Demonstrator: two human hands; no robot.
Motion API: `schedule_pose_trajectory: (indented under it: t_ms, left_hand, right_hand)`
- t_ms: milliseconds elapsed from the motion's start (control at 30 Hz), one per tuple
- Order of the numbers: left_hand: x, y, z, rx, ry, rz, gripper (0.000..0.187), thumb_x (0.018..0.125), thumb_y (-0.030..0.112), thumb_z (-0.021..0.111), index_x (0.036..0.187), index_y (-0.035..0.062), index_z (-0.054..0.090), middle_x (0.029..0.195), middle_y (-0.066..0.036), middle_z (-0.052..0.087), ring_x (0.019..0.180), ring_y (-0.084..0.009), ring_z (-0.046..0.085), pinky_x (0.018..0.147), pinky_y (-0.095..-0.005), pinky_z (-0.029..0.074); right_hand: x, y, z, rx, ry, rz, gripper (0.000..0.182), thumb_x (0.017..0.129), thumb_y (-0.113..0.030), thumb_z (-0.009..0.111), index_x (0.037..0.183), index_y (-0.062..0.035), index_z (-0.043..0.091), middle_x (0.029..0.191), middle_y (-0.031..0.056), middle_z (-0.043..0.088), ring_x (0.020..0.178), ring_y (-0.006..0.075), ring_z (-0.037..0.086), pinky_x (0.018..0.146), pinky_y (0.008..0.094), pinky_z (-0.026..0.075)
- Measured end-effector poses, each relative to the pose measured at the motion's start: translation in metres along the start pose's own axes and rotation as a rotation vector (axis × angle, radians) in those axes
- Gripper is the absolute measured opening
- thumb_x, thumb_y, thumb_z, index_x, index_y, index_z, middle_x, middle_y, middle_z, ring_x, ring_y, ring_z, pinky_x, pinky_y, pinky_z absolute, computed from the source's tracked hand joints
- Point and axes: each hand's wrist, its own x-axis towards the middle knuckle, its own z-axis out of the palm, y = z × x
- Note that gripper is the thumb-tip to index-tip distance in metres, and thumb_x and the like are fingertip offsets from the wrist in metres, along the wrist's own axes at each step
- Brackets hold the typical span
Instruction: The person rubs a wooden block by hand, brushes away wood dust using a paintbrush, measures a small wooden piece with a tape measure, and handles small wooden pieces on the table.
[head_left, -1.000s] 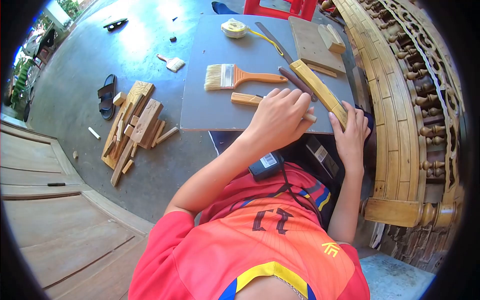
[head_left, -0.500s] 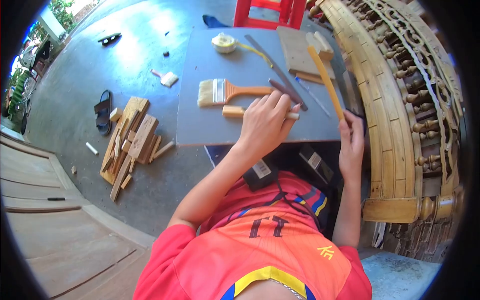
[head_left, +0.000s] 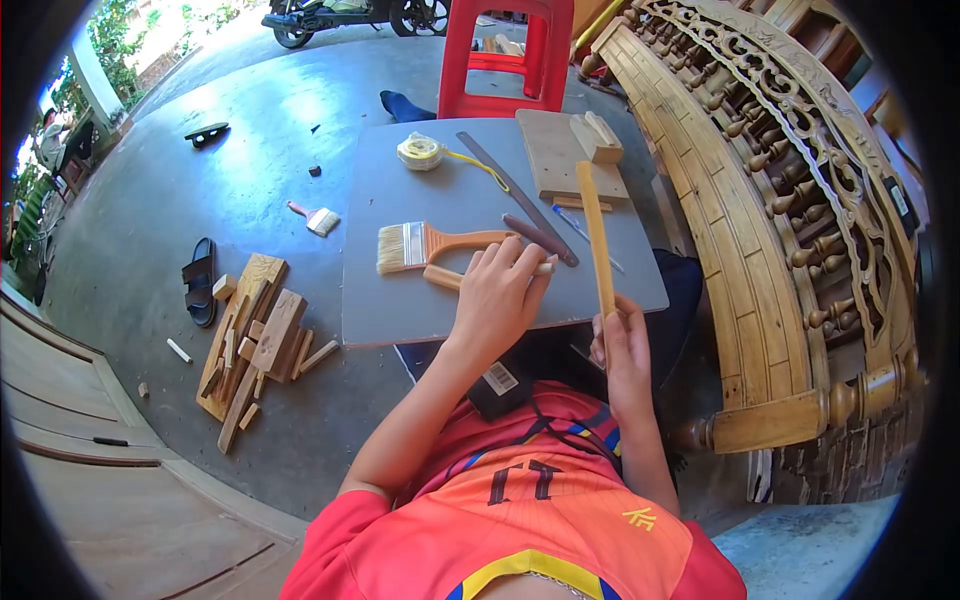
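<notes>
Two hands (head_left: 497,285) (head_left: 624,342), two brushes (head_left: 430,243) (head_left: 323,221), one tape measure (head_left: 420,152), one pen (head_left: 575,226), one shirt (head_left: 525,515), one red stool (head_left: 500,104) and one motorbike (head_left: 355,16) are visible.

Shirt front (head_left: 580,485): down in the lower middle of the frame, it's a dark number (head_left: 520,482), upside down from up here, looking like 11, though one digit is hard to call!
Shirt, lower right: a small yellow mark (head_left: 638,519) flashes by, shaped like letters, perhaps KF, not certain.
Black box (head_left: 493,394): centre frame, a white label (head_left: 499,378) carrying a barcode, its print too small to read!
</notes>
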Motion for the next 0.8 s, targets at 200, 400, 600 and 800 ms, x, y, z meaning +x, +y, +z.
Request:
schedule_pose_trajectory:
  t_ms: [200, 400, 600, 800]
  left_hand:
    - [0.001, 0.005, -0.004, 0.057, -0.001, 0.004, 0.013, 0.096, 0.018, 0.070, 0.101, 0.0068, 0.064, 0.092, -0.010, 0.059, 0.090, -0.0317, 0.060, 0.081, -0.0450, 0.045]
    - [-0.005, 0.007, -0.017, 0.053, -0.031, 0.000, 0.018, 0.090, 0.018, 0.073, 0.095, 0.0059, 0.062, 0.088, -0.010, 0.060, 0.085, -0.0326, 0.064, 0.078, -0.0454, 0.048]
    - [-0.022, 0.007, -0.056, 0.111, -0.172, -0.211, 0.019, 0.087, 0.018, 0.073, 0.093, 0.0049, 0.061, 0.090, -0.012, 0.062, 0.081, -0.0351, 0.067, 0.072, -0.0462, 0.051]
    - [-0.026, -0.002, -0.049, 0.102, -0.178, -0.217, 0.017, 0.089, 0.019, 0.073, 0.095, 0.0060, 0.064, 0.092, -0.010, 0.063, 0.080, -0.0338, 0.068, 0.073, -0.0451, 0.053]
  right_hand:
    - [-0.003, -0.003, 0.021, 0.025, -0.034, -0.036, 0.039, 0.112, -0.021, 0.055, 0.147, -0.0039, 0.051, 0.091, -0.0035, 0.047, 0.070, 0.0038, 0.041, 0.062, 0.0214, 0.037]
    - [-0.007, 0.002, 0.023, -0.010, -0.034, -0.005, 0.039, 0.111, -0.018, 0.056, 0.147, -0.0044, 0.052, 0.092, -0.0036, 0.047, 0.070, 0.0032, 0.041, 0.062, 0.0208, 0.037]
    - [-0.009, 0.008, 0.025, 0.010, -0.024, 0.029, 0.040, 0.109, -0.018, 0.059, 0.146, -0.0054, 0.053, 0.093, -0.0041, 0.048, 0.071, 0.0027, 0.041, 0.061, 0.0201, 0.037]
    - [-0.010, 0.008, 0.027, -0.026, -0.023, 0.030, 0.040, 0.107, -0.021, 0.063, 0.143, -0.0042, 0.053, 0.093, -0.0047, 0.049, 0.072, 0.0023, 0.042, 0.061, 0.0195, 0.036]
